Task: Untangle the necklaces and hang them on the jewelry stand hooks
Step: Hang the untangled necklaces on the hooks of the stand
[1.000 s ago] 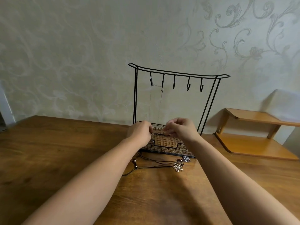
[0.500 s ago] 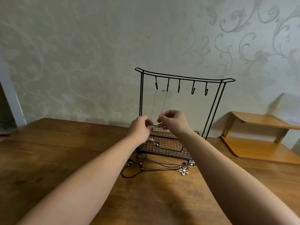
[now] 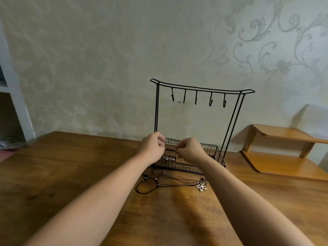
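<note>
A thin chain (image 3: 177,118) hangs on the stand (image 3: 232,125). Its top lies across the two hooks at the left end of the bar, and a small clasp (image 3: 179,102) sits between those hooks. Two fine strands drop straight down toward the hands. The strands are so thin that their lower ends are hard to see.

The left hand (image 3: 152,148) is at about 9 o'clock from the foot of the chain. Its fingers are curled in, and it looks like they pinch the chain, but I cannot tell for sure. The right hand (image 3: 190,150) is at about 3 o'clock, just beside the left one. Its fingers are curled with the tips pressed together, as if nipping the chain.

Both hands are in front of the stand's wire basket (image 3: 213,153). Something small and silver (image 3: 167,158) lies in the basket.

At 6 o'clock from the basket, a black cord (image 3: 159,181) lies in loops on the table (image 3: 71,174). It has little beads and a silver flower (image 3: 201,186) at its right end.

At 3 o'clock from the stand is a small wooden shelf (image 3: 284,157). A wall (image 3: 88,59) with swirly patterns is behind it all.
</note>
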